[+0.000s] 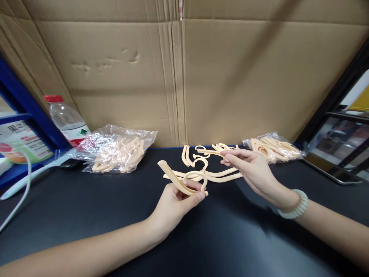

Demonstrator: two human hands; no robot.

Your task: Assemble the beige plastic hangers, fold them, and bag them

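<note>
While the left hand (176, 203) pinches a hanger arm (173, 179) slanting up-left, the right hand (255, 171) pinches a strip (210, 152) pointing left.

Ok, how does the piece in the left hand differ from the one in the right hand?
The left-hand piece slopes up toward the left; the right-hand piece is nearly level. The left-hand piece shows more of its length, while the right-hand piece looks like a thin strip. The left-hand piece has a curved hook; on the right-hand piece, that's hard to tell. Both are pale cream.
</note>
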